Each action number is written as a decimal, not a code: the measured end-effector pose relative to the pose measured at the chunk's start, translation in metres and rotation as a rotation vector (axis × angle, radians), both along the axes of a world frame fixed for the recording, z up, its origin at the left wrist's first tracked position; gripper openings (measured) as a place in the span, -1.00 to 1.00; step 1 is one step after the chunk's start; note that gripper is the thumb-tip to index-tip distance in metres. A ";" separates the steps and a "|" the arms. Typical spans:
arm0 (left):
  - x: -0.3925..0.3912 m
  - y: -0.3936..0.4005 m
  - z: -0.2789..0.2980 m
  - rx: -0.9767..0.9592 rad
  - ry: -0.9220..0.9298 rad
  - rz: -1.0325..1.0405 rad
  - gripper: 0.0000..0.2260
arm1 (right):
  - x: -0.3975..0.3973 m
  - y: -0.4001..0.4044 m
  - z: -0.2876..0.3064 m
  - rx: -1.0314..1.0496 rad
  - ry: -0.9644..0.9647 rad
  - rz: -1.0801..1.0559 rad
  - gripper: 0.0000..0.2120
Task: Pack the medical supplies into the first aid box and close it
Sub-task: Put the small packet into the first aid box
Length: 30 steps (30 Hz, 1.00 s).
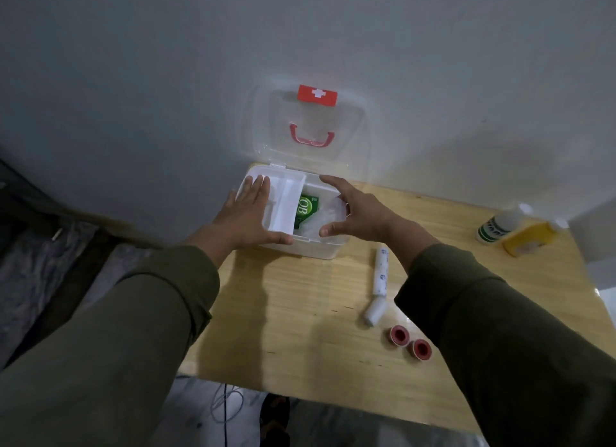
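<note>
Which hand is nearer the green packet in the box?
Right. The right hand spans the open compartment holding the green packet; the left hand rests flat on the white tray beside it.

The first aid box (310,246), translucent white, stands open between both hands, its lid (310,126) upright with red latch and handle. A green packet (307,208) lies inside, beside the white tray (283,206) under the left fingers.

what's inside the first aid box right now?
Inside the first aid box: a white tray insert on its left side under the left hand, a green packet and clear plastic. The right hand hides part of the interior.
</note>
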<state>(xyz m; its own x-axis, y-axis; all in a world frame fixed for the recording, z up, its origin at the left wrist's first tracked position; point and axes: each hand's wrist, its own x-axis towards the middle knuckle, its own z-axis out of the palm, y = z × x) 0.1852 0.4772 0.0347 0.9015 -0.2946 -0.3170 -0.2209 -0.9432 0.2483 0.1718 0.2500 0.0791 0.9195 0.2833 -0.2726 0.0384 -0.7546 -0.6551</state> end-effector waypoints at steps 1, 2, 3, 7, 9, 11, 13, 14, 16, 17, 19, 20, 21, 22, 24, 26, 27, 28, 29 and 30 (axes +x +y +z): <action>0.000 0.000 0.000 0.000 -0.001 0.000 0.10 | 0.001 0.003 -0.002 -0.003 -0.002 0.014 -0.11; 0.000 0.000 -0.001 -0.002 0.000 0.000 0.11 | 0.002 0.005 -0.004 -0.001 -0.002 0.029 -0.13; 0.000 -0.001 -0.001 -0.003 0.002 -0.001 0.11 | 0.003 0.007 -0.006 0.007 -0.001 0.040 -0.15; 0.001 -0.001 0.000 0.000 0.000 -0.004 0.11 | 0.005 0.016 -0.015 0.063 0.031 0.032 -0.14; 0.001 -0.001 -0.001 -0.008 -0.001 -0.001 0.11 | 0.006 0.019 -0.019 0.063 0.045 0.035 -0.13; 0.000 -0.001 -0.002 -0.009 0.000 0.003 0.11 | 0.007 0.023 -0.022 0.039 0.049 0.041 -0.12; 0.000 -0.001 -0.003 0.000 -0.004 0.002 0.11 | 0.008 0.028 -0.024 0.029 0.058 0.038 -0.12; 0.001 -0.001 -0.004 0.002 -0.006 0.002 0.12 | 0.008 0.030 -0.024 0.031 0.064 0.038 -0.13; 0.002 -0.001 -0.004 0.002 -0.004 0.004 0.12 | 0.009 0.033 -0.026 0.031 0.072 0.040 -0.18; 0.002 -0.001 -0.004 0.002 -0.002 0.004 0.12 | 0.009 0.035 -0.027 0.021 0.077 0.041 -0.22; 0.001 -0.001 -0.004 0.001 -0.001 0.005 0.12 | 0.011 0.037 -0.028 0.001 0.101 0.030 -0.28; 0.001 -0.001 -0.004 0.002 -0.003 0.005 0.12 | 0.011 0.037 -0.028 0.004 0.118 0.017 -0.31; 0.001 -0.001 -0.003 0.002 -0.004 0.004 0.12 | 0.011 0.038 -0.026 0.018 0.135 0.001 -0.36; 0.001 -0.001 -0.003 -0.001 -0.003 0.004 0.12 | 0.011 0.039 -0.024 0.040 0.151 -0.017 -0.41; 0.001 -0.001 -0.003 -0.009 0.003 0.006 0.12 | 0.011 0.042 -0.020 0.108 0.179 -0.063 -0.49; 0.001 -0.001 -0.003 -0.014 0.004 0.011 0.12 | 0.010 0.045 -0.019 0.186 0.207 -0.126 -0.47; 0.001 -0.001 -0.003 -0.015 0.003 0.012 0.13 | 0.010 0.046 -0.020 0.234 0.232 -0.176 -0.44; 0.001 -0.001 -0.003 -0.016 0.003 0.013 0.13 | 0.011 0.046 -0.022 0.284 0.260 -0.236 -0.42; 0.000 -0.001 -0.003 -0.017 0.003 0.014 0.13 | 0.011 0.047 -0.023 0.322 0.279 -0.293 -0.40; 0.000 -0.001 -0.003 -0.019 0.004 0.015 0.13 | 0.012 0.047 -0.023 0.340 0.287 -0.346 -0.39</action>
